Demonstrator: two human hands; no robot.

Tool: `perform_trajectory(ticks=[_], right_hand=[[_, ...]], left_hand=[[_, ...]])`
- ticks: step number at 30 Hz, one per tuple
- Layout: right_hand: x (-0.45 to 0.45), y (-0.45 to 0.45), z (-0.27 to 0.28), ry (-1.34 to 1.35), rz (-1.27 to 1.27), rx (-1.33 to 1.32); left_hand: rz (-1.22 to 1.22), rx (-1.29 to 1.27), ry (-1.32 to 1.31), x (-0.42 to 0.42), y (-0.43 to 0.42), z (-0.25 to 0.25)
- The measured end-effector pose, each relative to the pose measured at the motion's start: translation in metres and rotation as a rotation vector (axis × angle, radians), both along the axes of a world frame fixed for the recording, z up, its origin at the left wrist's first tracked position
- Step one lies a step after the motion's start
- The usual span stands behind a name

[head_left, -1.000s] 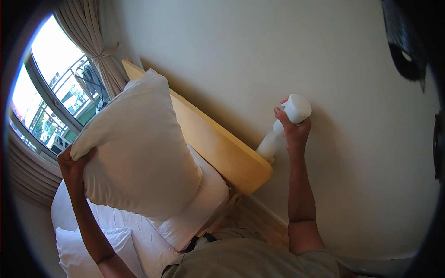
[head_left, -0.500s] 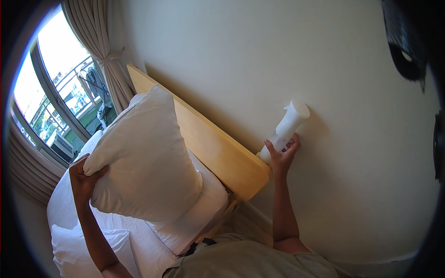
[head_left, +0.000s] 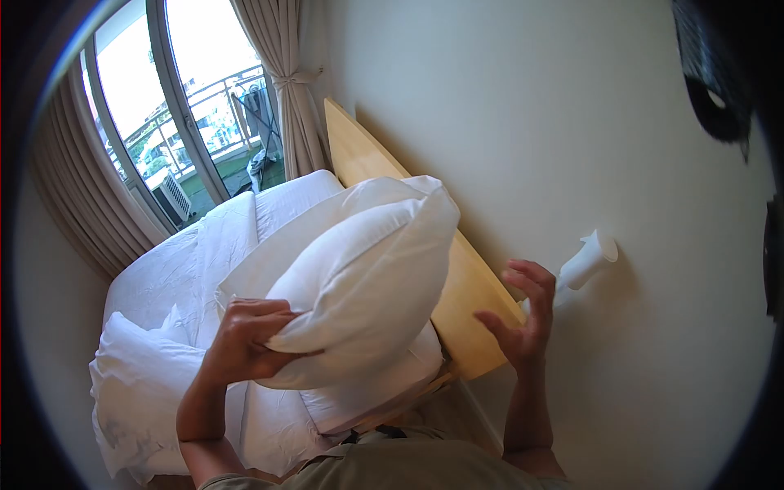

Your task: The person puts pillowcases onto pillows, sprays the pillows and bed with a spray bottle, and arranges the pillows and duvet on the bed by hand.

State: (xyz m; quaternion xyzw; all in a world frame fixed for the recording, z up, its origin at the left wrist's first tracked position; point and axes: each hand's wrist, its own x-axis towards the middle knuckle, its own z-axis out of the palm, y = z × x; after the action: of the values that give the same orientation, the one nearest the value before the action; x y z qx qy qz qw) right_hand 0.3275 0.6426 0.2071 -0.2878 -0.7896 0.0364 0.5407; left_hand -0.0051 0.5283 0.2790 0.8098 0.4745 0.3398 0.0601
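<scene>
A pale wall [head_left: 506,106] is filling the upper right of the frame, and a glass door [head_left: 184,98] is letting bright light in at the upper left, with a curtain [head_left: 282,49] hanging tied on its right side and another curtain [head_left: 94,175] on its left. Through the glass, a railing [head_left: 233,82] and an air conditioner [head_left: 171,196] are showing.

The bed [head_left: 216,233] is spreading in white sheets across the left and middle, and its wooden headboard [head_left: 469,286] is slanting from the upper middle down toward the lower right, beside the wall.

My left hand [head_left: 249,343], left of centre, is grasping the pillow [head_left: 376,278] by its near edge, my fingers pinching a fold of the white cloth. The pillow itself is sitting in the middle of the frame, tilted, its far corner pointing up and right in front of the headboard.

My right hand [head_left: 527,335], right of centre, is holding nothing: its fingers are loosely curling and the thumb is spreading away. It is hovering near the headboard's end, close to a white fixture [head_left: 590,260] against the wall; I cannot tell whether my fingertips are touching it.

A second pillow [head_left: 147,392] is lying rumpled at the lower left. My khaki top [head_left: 408,461] is showing along the bottom.
</scene>
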Motion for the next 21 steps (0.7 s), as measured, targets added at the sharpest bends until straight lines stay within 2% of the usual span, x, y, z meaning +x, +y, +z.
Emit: perform_trajectory(ticks=[2, 3, 5, 6, 7, 8, 10, 11, 12, 13, 15, 16, 17, 19, 21], right_hand=[[-0.029, 0.008, 0.036, -0.337, 0.159, 0.075], [-0.033, 0.015, 0.048, -0.339, 0.172, 0.077], [-0.031, 0.031, 0.065, -0.703, 0.328, -0.126], [-0.026, 0.04, 0.066, -0.737, 0.354, -0.234], [-0.022, 0.05, 0.059, -0.727, 0.287, -0.258], [-0.016, 0.063, 0.051, -0.76, 0.251, -0.253], [-0.012, 0.074, 0.047, -0.794, 0.228, -0.243], [-0.013, 0.076, 0.048, -0.786, 0.172, -0.141], [-0.017, 0.076, 0.049, -0.774, 0.116, -0.042], [-0.021, 0.074, 0.053, -0.774, 0.13, -0.037], [-0.03, 0.07, 0.067, -0.853, -0.083, 0.146], [-0.032, 0.066, 0.075, -0.887, -0.129, 0.2], [-0.034, 0.062, 0.081, -0.881, -0.122, 0.209], [-0.035, 0.05, 0.093, -0.926, -0.222, 0.422], [-0.034, 0.035, 0.1, -0.929, -0.242, 0.45]], left_hand=[[-0.104, -0.003, 0.14, 0.004, -0.02, 0.0], [-0.161, 0.023, 0.136, 0.004, -0.028, -0.006], [-0.113, -0.022, 0.281, 0.001, -0.048, -0.001], [-0.095, -0.024, 0.282, -0.001, -0.057, 0.003], [0.034, -0.024, 0.301, -0.003, -0.065, 0.007], [0.163, -0.026, 0.319, -0.005, -0.072, 0.008], [0.233, -0.006, 0.252, -0.022, -0.08, 0.001], [0.287, 0.018, 0.185, -0.034, -0.083, -0.005], [0.247, -0.034, 0.233, -0.048, -0.088, -0.009], [0.261, -0.037, 0.233, -0.057, -0.091, -0.012], [0.208, -0.178, 0.514, -0.068, -0.096, -0.008], [0.233, -0.205, 0.555, -0.067, -0.1, -0.004], [0.245, -0.203, 0.558, -0.064, -0.105, 0.002], [0.303, -0.055, 0.95, -0.057, -0.115, 0.014], [0.329, -0.088, 0.971, -0.052, -0.123, 0.024]])
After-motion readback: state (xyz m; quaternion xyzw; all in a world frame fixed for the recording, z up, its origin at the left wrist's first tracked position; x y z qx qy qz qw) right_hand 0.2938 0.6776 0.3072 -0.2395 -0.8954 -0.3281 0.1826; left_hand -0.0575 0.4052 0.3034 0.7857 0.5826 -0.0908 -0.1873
